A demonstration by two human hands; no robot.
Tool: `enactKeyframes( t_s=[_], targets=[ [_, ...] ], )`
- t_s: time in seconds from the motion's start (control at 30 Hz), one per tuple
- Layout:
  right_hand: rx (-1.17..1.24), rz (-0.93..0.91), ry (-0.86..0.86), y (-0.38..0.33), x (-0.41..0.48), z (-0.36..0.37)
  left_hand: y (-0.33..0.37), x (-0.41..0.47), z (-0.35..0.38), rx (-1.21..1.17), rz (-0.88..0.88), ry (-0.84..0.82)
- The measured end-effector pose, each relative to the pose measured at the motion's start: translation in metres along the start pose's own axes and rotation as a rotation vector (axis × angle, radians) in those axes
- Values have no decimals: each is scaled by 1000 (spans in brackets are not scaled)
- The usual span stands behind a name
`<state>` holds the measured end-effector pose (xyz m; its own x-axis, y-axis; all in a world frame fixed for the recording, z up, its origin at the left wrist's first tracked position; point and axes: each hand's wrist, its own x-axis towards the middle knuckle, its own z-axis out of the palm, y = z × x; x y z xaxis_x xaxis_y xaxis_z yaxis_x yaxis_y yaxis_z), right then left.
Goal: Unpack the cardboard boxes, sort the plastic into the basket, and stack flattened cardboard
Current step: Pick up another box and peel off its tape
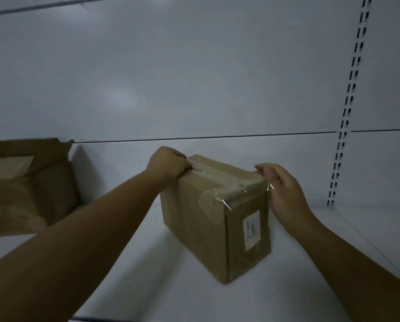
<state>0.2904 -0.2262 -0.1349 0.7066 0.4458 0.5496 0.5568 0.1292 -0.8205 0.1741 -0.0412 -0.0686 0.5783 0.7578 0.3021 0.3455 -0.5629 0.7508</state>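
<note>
here left grip (167, 163) clamped on box (194, 217) corner, fingertips hidden; right grip (285, 191) slack.

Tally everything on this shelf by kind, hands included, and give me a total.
1 taped box
1 opened box
2 hands: left hand, right hand
Total: 4

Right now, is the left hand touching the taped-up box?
Touching. The head view shows the left hand curled over the far top edge of the taped box, with no gap between them.
</note>
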Motion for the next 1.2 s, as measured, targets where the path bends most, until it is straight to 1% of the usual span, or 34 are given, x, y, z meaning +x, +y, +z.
enactKeyframes(
  t_s=[0.07, 0.1, 0.13, 0.2, 0.23, 0.3, 0.37, 0.4, 0.47, 0.57, 0.67, 0.73, 0.8, 0.93, 1.1, 1.2],
  targets=[
    [99, -46, -3, 4, 1, -3, -5, 4, 10, -49, 27, 107],
    [112, -104, -2, 3, 0, -6, -8, 3, 13, -71, 55, 177],
    [69, -197, -3, 0, -3, -9, -10, 0, 16, -91, 92, 264],
    [-168, -454, -54, -8, -12, -11, -13, -8, 17, -151, 158, 408],
    [-286, -583, -100, -11, -18, -10, -14, -11, 18, -199, 184, 431],
    [-430, -789, -190, -18, -30, -3, -18, -16, 21, -339, 238, 410],
    [-486, -907, -230, -20, -37, 2, -23, -20, 26, -430, 263, 388],
    [-492, -930, -229, -19, -38, 3, -24, -23, 29, -427, 272, 388],
    [-464, -949, -178, -15, -36, 1, -26, -30, 34, -342, 320, 392],
    [-424, -895, -134, -13, -28, -10, -24, -38, 39, -80, 440, 403],
    [-447, -784, -253, -13, -24, -22, -24, -39, 39, 69, 478, 425],
    [-431, -707, -339, -14, -24, -27, -29, -38, 39, 81, 513, 424],
    [-385, -670, -341, -15, -23, -32, -35, -37, 40, 56, 561, 413],
    [-382, -702, -305, -16, -20, -38, -41, -37, 41, 48, 598, 405],
    [-439, -812, -167, -18, -21, -39, -40, -37, 38, 61, 570, 409],
    [-448, -867, -140, -21, -21, -44, -39, -39, 40, 65, 559, 414]
  ],
)
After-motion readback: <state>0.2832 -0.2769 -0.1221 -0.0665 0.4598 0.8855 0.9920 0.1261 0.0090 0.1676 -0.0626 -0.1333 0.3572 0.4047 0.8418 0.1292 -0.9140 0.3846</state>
